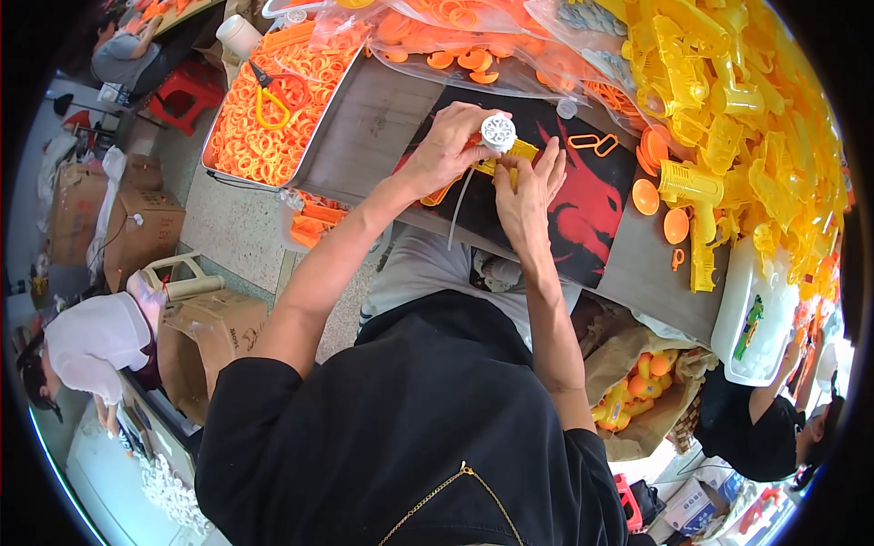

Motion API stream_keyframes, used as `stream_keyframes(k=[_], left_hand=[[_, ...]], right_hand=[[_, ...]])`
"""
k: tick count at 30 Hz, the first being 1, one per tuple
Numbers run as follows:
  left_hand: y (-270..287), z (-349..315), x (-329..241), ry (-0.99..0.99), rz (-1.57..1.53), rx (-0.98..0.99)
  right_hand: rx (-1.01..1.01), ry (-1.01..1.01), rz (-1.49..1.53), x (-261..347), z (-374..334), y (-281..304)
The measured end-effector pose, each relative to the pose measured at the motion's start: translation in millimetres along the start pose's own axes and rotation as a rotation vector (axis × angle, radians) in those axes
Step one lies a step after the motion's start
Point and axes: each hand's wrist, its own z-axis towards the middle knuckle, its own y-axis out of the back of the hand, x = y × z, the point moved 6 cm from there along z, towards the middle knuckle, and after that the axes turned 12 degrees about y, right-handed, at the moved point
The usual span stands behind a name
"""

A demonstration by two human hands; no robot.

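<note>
In the middle, over a black mat with a red pattern (583,218), my left hand (444,150) is closed around a yellow plastic toy gun shell (522,150). A white round part with a pierced face (498,133) sits at the top of it by my left fingers. Some orange shows under those fingers. A thin pale strip (461,207) hangs down below the left hand. My right hand (530,187) pinches the shell's near side with thumb and forefinger, its other fingers stretched out. Orange double loops (593,144) lie to the right.
A tray of orange rings (273,136) with scissors (269,96) on top stands left. Yellow gun shells (728,118) pile up at right, near orange discs (645,197) and a white bin (751,318). A paper bag (619,350) holds yellow-orange toys. Two people work farther off at left.
</note>
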Motion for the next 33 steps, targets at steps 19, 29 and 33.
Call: stream_keyframes(k=[19, 29, 33], left_hand=[[3.5, -3.9, 1.9, -0.014, -0.045, -0.031], [26.2, 21.0, -10.7, -0.063, -0.113, 0.227], [26.7, 28.4, -14.8, -0.116, -0.033, 0.301]], right_hand=[[0.129, 0.364, 0.019, -0.4, 8.9, 30.8], [-0.019, 0.215, 0.396, 18.1, 20.2, 60.7], [0.002, 0.182, 0.445, 11.9, 22.9, 58.5]])
